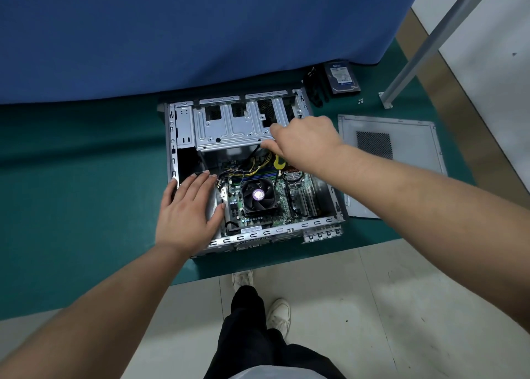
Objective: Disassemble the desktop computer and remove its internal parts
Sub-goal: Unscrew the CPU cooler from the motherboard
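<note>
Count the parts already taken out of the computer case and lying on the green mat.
3 clear ones: the side panel right of the case, the hard drive behind its far right corner, and a black cable bundle beside the drive. Tiny loose screws lie nearby; others may be hidden.

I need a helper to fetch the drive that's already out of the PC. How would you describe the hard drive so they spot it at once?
Start at the open computer case on the green mat and look past its far right corner, toward the blue cloth. The hard drive lies flat there, beside a bundle of black cables. It is the only dark slab with a blue and white label.
</note>
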Motion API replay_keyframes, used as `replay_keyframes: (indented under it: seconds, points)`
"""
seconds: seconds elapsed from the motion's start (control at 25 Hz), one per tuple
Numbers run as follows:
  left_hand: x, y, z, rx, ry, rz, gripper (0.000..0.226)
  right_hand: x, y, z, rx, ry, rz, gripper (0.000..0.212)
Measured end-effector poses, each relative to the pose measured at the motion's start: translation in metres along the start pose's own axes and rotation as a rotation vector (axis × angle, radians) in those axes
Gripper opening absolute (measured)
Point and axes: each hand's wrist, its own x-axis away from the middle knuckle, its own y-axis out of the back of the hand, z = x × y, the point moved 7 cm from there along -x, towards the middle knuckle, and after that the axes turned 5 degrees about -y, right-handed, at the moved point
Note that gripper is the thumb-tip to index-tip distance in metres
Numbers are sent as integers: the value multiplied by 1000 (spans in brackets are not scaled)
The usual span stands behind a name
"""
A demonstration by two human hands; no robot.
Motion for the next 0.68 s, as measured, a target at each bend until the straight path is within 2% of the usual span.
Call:
replay_keyframes:
  seconds: [0.12, 0.2, 0.24, 0.32, 0.4, 0.44, 0.48, 0.6, 0.68]
  points:
    - [-1, 0, 0, 7, -4, -2, 62, 0, -8, 5, -132, 193, 201, 18]
    - [0, 0, 1, 4, -3, 0, 62, 1, -6, -4, -197, 227, 355, 28]
    - [-1, -1, 1, 4, -4, 2, 62, 2, -4, -5, -220, 226, 380, 30]
    - [0, -1, 1, 1, -5, 2, 62, 4, -5, -3, -210, 149, 322, 27]
    - [0, -1, 1, -5, -5, -1, 61, 2, -4, -7, -75, -58, 190, 55]
    - [0, -1, 1, -2, -5, -3, 61, 0, -3, -8, 1, -109, 136, 61]
    - [0, -1, 1, 3, -6, -6, 61, -2, -5, -4, 27, -83, 110, 56]
    - [0, 0, 0, 13, -10, -9, 62, -2, -7, 9, -68, 209, 241, 15]
    - [0, 1, 0, 16, -11, -5, 62, 0, -4, 9, -134, 297, 333, 30]
